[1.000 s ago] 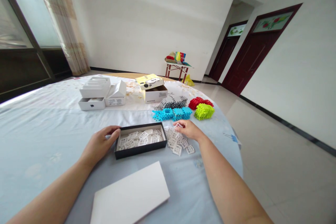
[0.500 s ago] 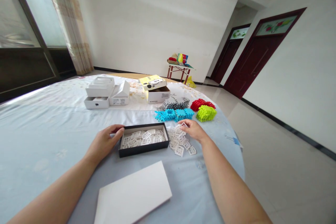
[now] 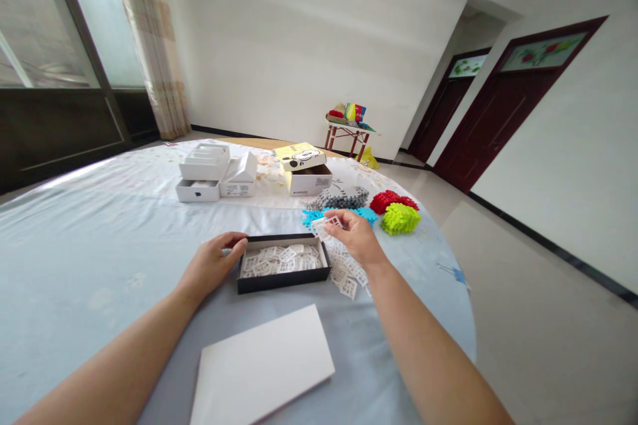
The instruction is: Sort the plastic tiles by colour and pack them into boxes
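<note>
My left hand [image 3: 212, 265] grips the left end of a shallow black box [image 3: 284, 281], thumb and fingers at its corner. Inside the box lies a layer of small white lattice toy windows [image 3: 283, 259]. My right hand [image 3: 359, 239] pinches a white toy window [image 3: 321, 228] between thumb and fingers, raised just beyond the box's right end. Below that hand, a loose pile of the same windows [image 3: 343, 273] rests on the cloth, partly hidden by the hand and wrist.
A flat white lid or board [image 3: 264, 365] lies in front of the box. Blue [image 3: 367, 214], grey [image 3: 341, 197], red [image 3: 386, 201] and lime-green [image 3: 401, 219] interlocking blocks sit beyond the right hand. White boxes [image 3: 198, 191] and a yellow-lidded box [image 3: 309, 182] stand farther back.
My right hand has lifted a toy window from the pile and moved left toward the box. My left hand keeps its hold on the box. The view has shifted slightly.
</note>
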Demonstrator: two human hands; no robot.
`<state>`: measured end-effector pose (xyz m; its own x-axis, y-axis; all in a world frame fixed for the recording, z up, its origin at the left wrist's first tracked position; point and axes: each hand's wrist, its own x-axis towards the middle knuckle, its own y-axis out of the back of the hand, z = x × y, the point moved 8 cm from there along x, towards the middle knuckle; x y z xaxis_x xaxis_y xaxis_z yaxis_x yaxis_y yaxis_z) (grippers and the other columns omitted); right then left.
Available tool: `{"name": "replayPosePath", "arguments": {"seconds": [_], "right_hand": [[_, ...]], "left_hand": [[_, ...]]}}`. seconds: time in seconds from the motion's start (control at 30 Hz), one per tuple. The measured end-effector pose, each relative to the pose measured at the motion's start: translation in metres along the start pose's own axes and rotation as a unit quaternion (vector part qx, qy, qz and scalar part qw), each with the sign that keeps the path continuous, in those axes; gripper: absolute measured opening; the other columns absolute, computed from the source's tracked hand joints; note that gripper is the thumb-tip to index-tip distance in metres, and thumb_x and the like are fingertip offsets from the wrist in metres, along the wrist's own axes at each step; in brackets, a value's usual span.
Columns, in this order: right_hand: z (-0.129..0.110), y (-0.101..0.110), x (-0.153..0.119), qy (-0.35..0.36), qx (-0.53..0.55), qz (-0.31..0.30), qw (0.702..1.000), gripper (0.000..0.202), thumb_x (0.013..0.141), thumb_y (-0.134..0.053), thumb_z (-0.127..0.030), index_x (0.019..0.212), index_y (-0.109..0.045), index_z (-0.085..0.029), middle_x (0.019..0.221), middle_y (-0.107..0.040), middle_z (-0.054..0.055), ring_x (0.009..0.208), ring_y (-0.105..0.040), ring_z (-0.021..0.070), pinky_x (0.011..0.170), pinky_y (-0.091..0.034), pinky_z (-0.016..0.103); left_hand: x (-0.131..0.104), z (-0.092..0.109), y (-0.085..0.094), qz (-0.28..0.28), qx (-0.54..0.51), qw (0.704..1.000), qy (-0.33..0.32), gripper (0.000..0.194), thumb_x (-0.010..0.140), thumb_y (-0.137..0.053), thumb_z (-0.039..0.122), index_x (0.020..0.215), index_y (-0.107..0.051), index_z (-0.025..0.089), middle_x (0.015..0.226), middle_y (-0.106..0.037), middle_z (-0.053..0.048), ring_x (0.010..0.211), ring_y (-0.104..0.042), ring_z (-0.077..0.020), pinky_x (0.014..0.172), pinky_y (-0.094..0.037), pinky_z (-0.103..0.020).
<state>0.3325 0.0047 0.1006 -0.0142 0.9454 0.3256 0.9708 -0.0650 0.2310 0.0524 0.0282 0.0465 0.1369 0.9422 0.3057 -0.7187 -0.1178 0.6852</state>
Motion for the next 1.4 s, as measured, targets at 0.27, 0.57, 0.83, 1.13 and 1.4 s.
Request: {"name": "replayPosePath", "arguments": {"seconds": [0.27, 0.57, 0.83, 1.13, 1.4], "right_hand": [[-0.013, -0.037, -0.005, 0.023, -0.022, -0.083, 0.996, 0.032, 0.072, -0.064, -0.039, 0.098, -0.065, -0.02, 0.101, -0.067, 0.005, 0.091, -0.062, 0.0176, 0.082, -0.049, 0.033], [0.038, 0.032, 0.0, -0.022, -0.257, -0.079, 0.963, 0.028, 0.071, -0.064, -0.029, 0.096, -0.066, -0.017, 0.084, -0.068, 0.005, 0.077, -0.062, 0.0173, 0.074, -0.048, 0.032], [0.061, 0.024, -0.013, -0.031, -0.33, -0.179, 0.926, 0.055, 0.062, -0.071, -0.043, 0.109, -0.062, -0.016, 0.104, -0.063, 0.01, 0.093, -0.057, 0.0233, 0.083, -0.044, 0.035], [0.059, 0.007, -0.014, -0.01, -0.365, -0.197, 0.91, 0.045, 0.062, -0.072, -0.028, 0.103, -0.063, -0.014, 0.091, -0.062, 0.007, 0.084, -0.055, 0.0191, 0.075, -0.042, 0.029], [0.063, 0.012, -0.012, -0.042, -0.306, -0.179, 0.934, 0.027, 0.062, -0.068, -0.018, 0.089, -0.064, -0.016, 0.078, -0.061, 0.0, 0.07, -0.053, 0.0128, 0.064, -0.039, 0.023]], "left_hand": [[-0.001, 0.003, 0.001, 0.004, 0.004, 1.0, -0.006, 0.04, 0.077, -0.043, 0.049, 0.093, -0.065, 0.019, 0.089, -0.07, -0.003, 0.084, -0.062, -0.019, 0.076, -0.045, -0.024], [0.0, 0.002, 0.0, 0.001, 0.013, 1.0, 0.0, 0.04, 0.077, -0.044, 0.05, 0.093, -0.065, 0.019, 0.088, -0.071, -0.002, 0.083, -0.062, -0.0186, 0.075, -0.045, -0.023], [0.0, 0.001, -0.001, -0.005, 0.009, 1.0, 0.002, 0.04, 0.077, -0.044, 0.05, 0.094, -0.064, 0.02, 0.089, -0.07, -0.002, 0.086, -0.062, -0.019, 0.077, -0.045, -0.024], [0.001, 0.001, -0.001, -0.008, 0.012, 1.0, 0.005, 0.041, 0.078, -0.044, 0.051, 0.094, -0.064, 0.019, 0.09, -0.07, -0.003, 0.085, -0.061, -0.0185, 0.077, -0.044, -0.023], [0.0, 0.002, 0.0, -0.007, 0.012, 1.0, 0.008, 0.043, 0.077, -0.043, 0.051, 0.095, -0.064, 0.019, 0.091, -0.07, -0.003, 0.084, -0.062, -0.0186, 0.075, -0.045, -0.023]]}}
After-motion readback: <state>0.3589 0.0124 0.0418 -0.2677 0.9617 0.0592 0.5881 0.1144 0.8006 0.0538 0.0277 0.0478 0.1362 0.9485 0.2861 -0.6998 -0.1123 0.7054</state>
